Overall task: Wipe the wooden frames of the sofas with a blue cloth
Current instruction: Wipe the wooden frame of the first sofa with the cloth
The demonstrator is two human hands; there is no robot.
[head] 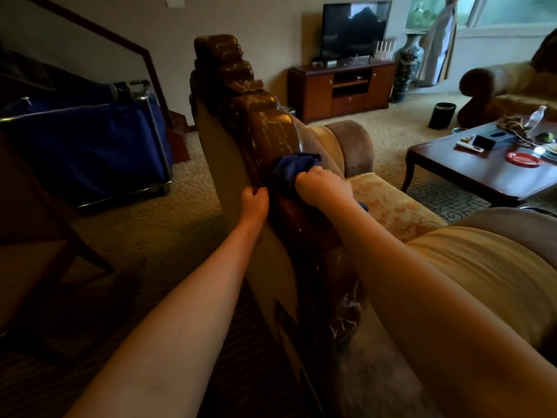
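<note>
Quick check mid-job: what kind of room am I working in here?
Most likely a living room, perhaps in a hotel suite: a sofa with a carved wooden frame, a TV on a low cabinet, and a coffee table.

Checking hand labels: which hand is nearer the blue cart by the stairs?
Left. The left hand grips the back edge of the wooden frame, on the side facing the blue cart. The right hand holds the blue cloth on the frame's far side.

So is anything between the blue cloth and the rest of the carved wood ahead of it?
Nothing visible. The right hand presses the blue cloth directly on the sofa's wooden frame, and the carved top beyond is bare. The left hand grips the frame's edge behind the cloth.
</note>
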